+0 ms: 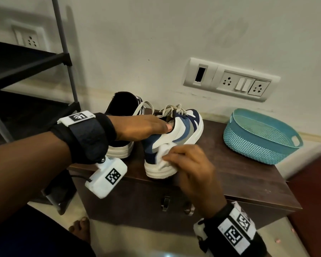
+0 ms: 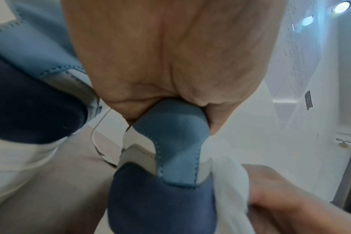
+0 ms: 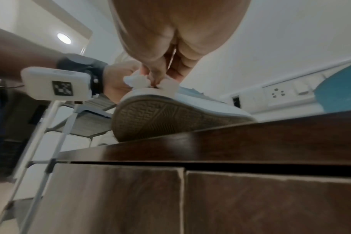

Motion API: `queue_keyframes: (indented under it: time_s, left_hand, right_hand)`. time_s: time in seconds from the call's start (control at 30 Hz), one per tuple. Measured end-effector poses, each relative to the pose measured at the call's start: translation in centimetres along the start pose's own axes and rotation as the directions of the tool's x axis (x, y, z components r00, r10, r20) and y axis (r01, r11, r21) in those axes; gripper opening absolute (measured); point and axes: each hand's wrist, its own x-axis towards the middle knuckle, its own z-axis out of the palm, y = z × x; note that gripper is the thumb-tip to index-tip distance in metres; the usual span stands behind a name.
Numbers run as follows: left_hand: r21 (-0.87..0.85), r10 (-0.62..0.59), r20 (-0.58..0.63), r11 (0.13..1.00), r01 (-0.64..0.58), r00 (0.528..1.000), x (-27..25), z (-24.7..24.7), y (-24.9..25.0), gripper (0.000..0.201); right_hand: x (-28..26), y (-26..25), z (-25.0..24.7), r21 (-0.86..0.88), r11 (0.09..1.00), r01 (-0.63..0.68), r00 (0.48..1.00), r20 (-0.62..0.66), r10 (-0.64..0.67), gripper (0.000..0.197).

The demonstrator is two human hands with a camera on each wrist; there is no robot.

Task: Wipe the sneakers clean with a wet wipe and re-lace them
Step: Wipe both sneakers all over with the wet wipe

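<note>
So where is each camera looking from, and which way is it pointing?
Head: up high, looking down at the cabinet; both hands show, left hand gripping the near sneaker, right hand holding the wet wipe.
Left wrist: under the palm, facing that sneaker's heel; the palm fills the top.
Right wrist: low, looking up past the cabinet edge at the lifted sole; right palm above.
All three share that sneaker and the wipe.
</note>
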Motion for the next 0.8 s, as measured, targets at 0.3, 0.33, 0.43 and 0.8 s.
queue_keyframes:
  time_s: [0.3, 0.33, 0.43, 0.8]
  left_hand:
    - [0.004, 0.013, 0.009, 1.000, -0.013, 1.000, 0.2, 0.0, 0.2, 0.034]
    - [0.031, 0.007, 0.010, 1.000, -0.008, 1.000, 0.3, 0.0, 0.1, 0.034]
    - [0.085, 0.005, -0.002, 0.996, -0.005, 1.000, 0.5, 0.0, 0.0, 0.035]
    - [0.041, 0.006, 0.032, 0.999, -0.007, 0.999, 0.6, -0.2, -0.4, 0.034]
  right_hand:
    - [-0.7, 0.5, -0.2, 0.036, 0.998, 0.045, 0.997, 0.060, -0.047, 0.024]
    - [-0.7, 1.7, -0.3, 0.048, 0.998, -0.050, 0.999, -0.008, 0.051, 0.022]
    - [-0.6, 2.5, -0.5, 0.060, 0.959, -0.277, 0.949, -0.142, 0.283, 0.025]
    - [-1.3, 1.5, 0.1, 0.068, 0.940, -0.334, 0.917, -0.205, 0.341, 0.026]
